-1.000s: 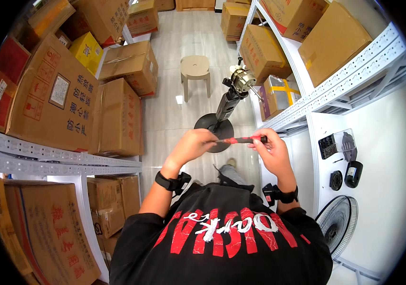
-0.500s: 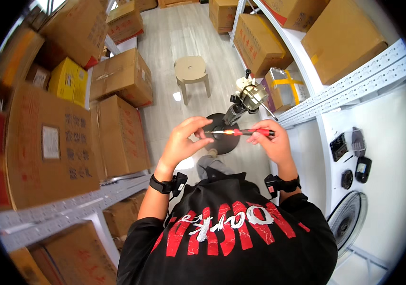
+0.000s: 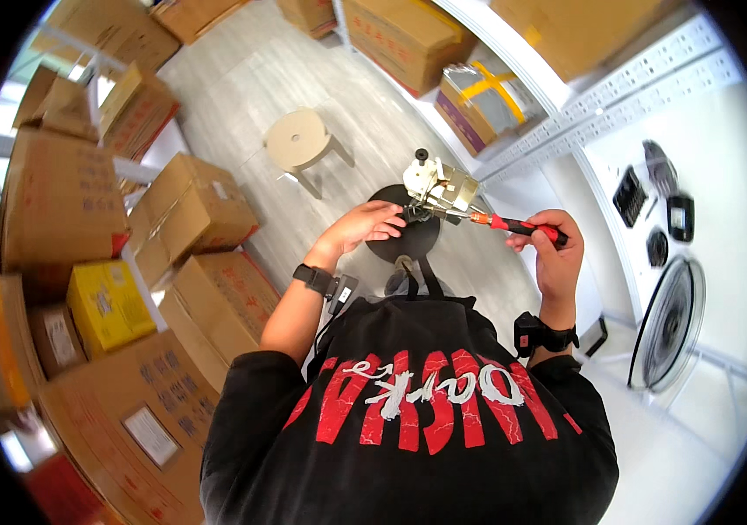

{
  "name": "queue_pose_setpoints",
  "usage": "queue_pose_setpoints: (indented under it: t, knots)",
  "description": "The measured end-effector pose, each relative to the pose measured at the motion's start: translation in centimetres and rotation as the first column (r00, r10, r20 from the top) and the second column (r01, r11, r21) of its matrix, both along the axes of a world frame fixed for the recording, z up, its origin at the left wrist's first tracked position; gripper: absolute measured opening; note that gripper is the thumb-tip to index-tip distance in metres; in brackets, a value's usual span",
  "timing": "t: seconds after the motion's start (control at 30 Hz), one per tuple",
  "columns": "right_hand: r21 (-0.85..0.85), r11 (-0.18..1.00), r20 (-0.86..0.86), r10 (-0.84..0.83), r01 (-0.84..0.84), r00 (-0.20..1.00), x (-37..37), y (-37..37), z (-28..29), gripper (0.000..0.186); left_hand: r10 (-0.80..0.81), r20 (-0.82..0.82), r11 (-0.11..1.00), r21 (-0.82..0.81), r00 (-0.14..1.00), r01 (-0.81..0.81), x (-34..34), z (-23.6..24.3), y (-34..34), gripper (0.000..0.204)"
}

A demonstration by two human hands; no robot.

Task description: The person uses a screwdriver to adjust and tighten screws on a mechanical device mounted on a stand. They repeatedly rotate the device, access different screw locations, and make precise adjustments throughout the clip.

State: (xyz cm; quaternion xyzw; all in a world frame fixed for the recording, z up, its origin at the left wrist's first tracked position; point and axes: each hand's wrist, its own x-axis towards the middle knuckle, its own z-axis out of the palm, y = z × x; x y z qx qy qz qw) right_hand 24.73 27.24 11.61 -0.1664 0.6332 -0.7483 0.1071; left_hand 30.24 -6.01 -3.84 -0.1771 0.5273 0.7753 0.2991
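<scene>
A fan motor (image 3: 454,190) with a white gear housing stands on a black pedestal with a round base (image 3: 391,248). My right hand (image 3: 557,245) is closed around the red and black handle of a screwdriver (image 3: 513,226). Its shaft points left, with the tip at the lower side of the motor; whether it sits in a screw cannot be made out. My left hand (image 3: 365,226) is at the left of the motor's black neck, fingers stretched out and a little apart. The fingertips reach the neck; I cannot tell whether they touch it.
A beige stool (image 3: 295,138) stands beyond the pedestal. Cardboard boxes (image 3: 207,210) and a yellow box (image 3: 109,302) fill the left side. On the white shelf at right lie a fan grille (image 3: 673,324), a black tray (image 3: 629,197) and small black parts (image 3: 680,217).
My view has turned and the motor now sits between my hands. The screwdriver has moved right, its tip now at the motor. My left hand has left the screwdriver's tip for the motor's neck.
</scene>
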Motion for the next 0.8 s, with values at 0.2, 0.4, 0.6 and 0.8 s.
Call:
queue_pose_setpoints:
  t: [0.2, 0.4, 0.6, 0.8]
  knots:
    - [0.003, 0.934, -0.027, -0.356, 0.356, 0.934, 4.6, -1.4, -0.3, 0.013, -0.312, -0.006, 0.775, 0.576, 0.950, 0.259, -4.8, -1.8, -0.8, 0.040]
    - [0.005, 0.765, -0.055, -0.643, 0.644, 0.764, 11.3, -8.5, 0.3, 0.015, -0.472, -0.007, 0.680, 0.633, 0.882, 0.369, -6.9, -2.5, -2.3, 0.026]
    - [0.058, 0.659, -0.082, -0.746, 0.750, 0.661, 15.2, -14.2, 2.6, 0.012, -0.488, -0.033, 0.752, 0.491, 0.872, 0.440, -7.6, -0.2, -3.2, 0.019]
    - [0.029, 0.588, -0.106, -0.802, 0.808, 0.588, 16.9, -15.9, 2.5, 0.013, -0.324, -0.399, 0.908, 0.123, 0.858, 0.400, -7.0, 1.1, -3.0, 0.022]
